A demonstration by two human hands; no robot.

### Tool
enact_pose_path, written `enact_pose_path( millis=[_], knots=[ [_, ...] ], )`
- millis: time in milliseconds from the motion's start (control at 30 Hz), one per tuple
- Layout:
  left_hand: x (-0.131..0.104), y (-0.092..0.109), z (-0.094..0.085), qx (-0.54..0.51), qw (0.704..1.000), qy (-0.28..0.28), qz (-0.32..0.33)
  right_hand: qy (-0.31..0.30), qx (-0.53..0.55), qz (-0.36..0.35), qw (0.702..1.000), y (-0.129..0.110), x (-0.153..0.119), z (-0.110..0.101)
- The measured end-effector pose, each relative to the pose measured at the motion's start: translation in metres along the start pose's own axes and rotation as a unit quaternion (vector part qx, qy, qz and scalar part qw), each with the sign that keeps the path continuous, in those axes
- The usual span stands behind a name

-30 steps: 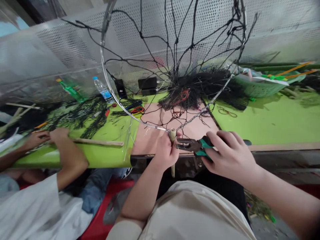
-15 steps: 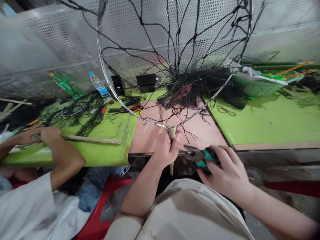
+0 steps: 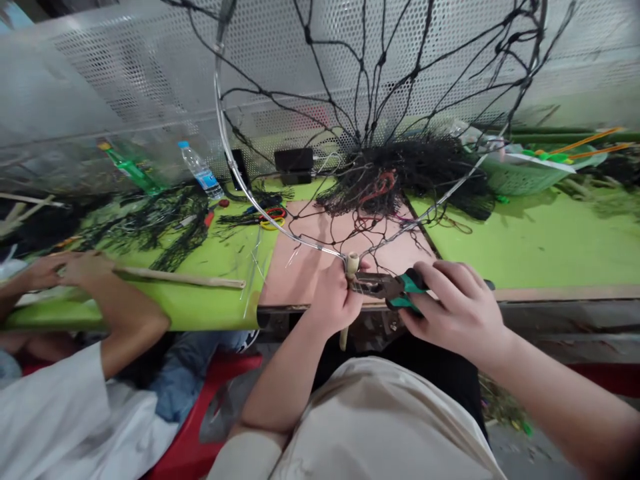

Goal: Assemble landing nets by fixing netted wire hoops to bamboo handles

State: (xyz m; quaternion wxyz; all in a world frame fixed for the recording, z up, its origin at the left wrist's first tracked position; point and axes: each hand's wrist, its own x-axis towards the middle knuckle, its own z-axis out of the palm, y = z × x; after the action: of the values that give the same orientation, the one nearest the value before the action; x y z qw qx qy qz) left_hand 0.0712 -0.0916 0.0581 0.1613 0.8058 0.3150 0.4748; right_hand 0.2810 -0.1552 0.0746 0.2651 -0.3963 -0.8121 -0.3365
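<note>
My left hand (image 3: pixel 334 300) is closed around a pale bamboo stick (image 3: pixel 353 264) whose top end pokes up above the fingers. Both ends of a bent metal wire hoop (image 3: pixel 270 227) meet at that stick. Black knotted netting (image 3: pixel 367 100) hangs across the hoop and bunches up behind it. In my right hand (image 3: pixel 457 313) is a pair of pliers (image 3: pixel 385 285) with green and black handles. Their jaws lie against the stick just beside my left fingers; whether they grip wire there I cannot make out.
To the left, a co-worker's hands (image 3: pixel 75 270) hold another wooden stick (image 3: pixel 190 277). Behind stand a water bottle (image 3: pixel 200 173), a green bottle (image 3: pixel 127 170) and scissors (image 3: pixel 273 217). A green basket (image 3: pixel 530 175) sits at the right. Perforated metal panelling (image 3: pixel 125 73) rises behind the table.
The pliers have moved left, from apart to touching the stick. The hoop, netting and stick have shifted slightly to the right with my left hand.
</note>
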Motion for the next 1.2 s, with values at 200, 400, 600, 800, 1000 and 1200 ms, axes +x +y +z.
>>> enact_pose_path(
  millis=[200, 400, 600, 800, 1000, 1200],
  knots=[
    [0.0, -0.001, 0.002, -0.048, 0.999, -0.008, -0.011, -0.003, -0.007, -0.043, 0.999, 0.01, 0.002, -0.005],
    [-0.003, -0.002, 0.005, -0.071, 0.996, -0.012, -0.057, 0.005, 0.015, -0.051, 0.999, 0.014, -0.004, -0.004],
    [-0.001, -0.001, 0.003, -0.064, 0.997, -0.019, -0.035, 0.047, 0.025, -0.071, 0.996, 0.015, -0.008, -0.001],
    [0.002, -0.001, 0.003, -0.044, 0.998, -0.022, -0.028, 0.06, 0.037, -0.039, 0.997, 0.012, -0.005, -0.001],
    [0.003, -0.001, 0.002, -0.039, 0.999, -0.009, -0.004, 0.026, 0.016, -0.012, 0.999, 0.007, -0.009, -0.004],
    [0.002, 0.008, 0.003, 0.019, 0.998, 0.048, -0.026, -0.044, 0.016, 0.022, 0.999, -0.001, -0.006, -0.031]
  ],
)
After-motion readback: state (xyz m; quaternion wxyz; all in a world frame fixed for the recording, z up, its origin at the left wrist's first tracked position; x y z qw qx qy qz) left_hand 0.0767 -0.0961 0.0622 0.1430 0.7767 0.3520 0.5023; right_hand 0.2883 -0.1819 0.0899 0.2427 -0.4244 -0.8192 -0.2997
